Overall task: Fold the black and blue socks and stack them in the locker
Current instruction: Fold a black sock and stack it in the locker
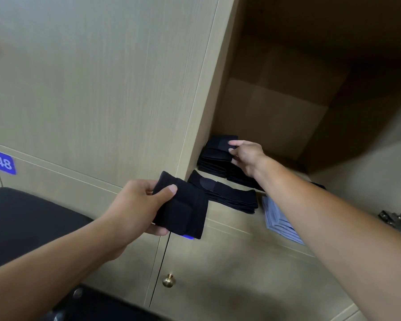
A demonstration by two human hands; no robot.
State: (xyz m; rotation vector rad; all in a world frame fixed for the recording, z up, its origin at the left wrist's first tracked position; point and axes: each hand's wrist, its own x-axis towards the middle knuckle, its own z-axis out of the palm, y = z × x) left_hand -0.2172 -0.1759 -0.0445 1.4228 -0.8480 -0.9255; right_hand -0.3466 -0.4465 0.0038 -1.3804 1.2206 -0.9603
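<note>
My left hand (pixel 137 205) grips a folded black sock (pixel 183 207) in front of the locker's left wall, thumb on top. My right hand (pixel 245 156) reaches into the open locker (pixel 276 112) and holds the top of a stack of folded black socks (pixel 214 156) at the back left of the shelf. In front of that stack lies a flatter pile of black socks (pixel 229 195), unfolded lengthwise. A pile of blue socks (pixel 276 218) sits at the shelf's front edge, partly hidden by my right forearm.
Closed wooden locker doors fill the left, one with a blue "48" label (pixel 3 162). A brass knob (pixel 169 280) is on the door below. A black padded seat (pixel 21 223) stands at lower left. A dark metal hinge (pixel 396 220) shows at right.
</note>
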